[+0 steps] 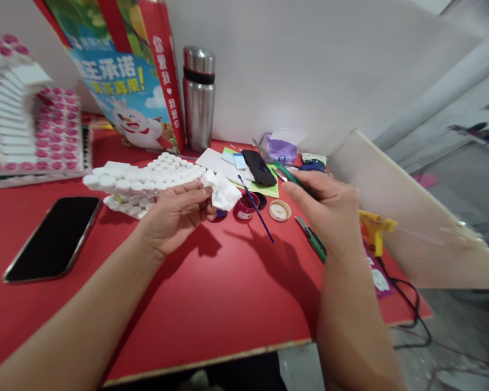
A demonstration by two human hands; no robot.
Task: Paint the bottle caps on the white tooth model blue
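My left hand (183, 209) is closed, pinching a crumpled white tissue (224, 193) between thumb and fingers above the red table. In my right hand (324, 198) is a green-handled tool (287, 169) with a short metal part near its front; its exact kind does not show, and the fingers cover most of it. Between the hands stands an open jar of dark red paint (246, 207), with a blue paintbrush (257, 212) leaning across it. Beside it lies a round cream lid (280, 210). A green utility knife (312, 239) rests just below my right hand.
A model of white discs (146, 176) sits behind my left hand. A pink-and-white model (61, 136), printed bag (126, 81) and steel flask (199, 100) stand behind. A phone (52, 239) lies left, a dark case (259, 167) at the back, a yellow glue gun (375, 232) right.
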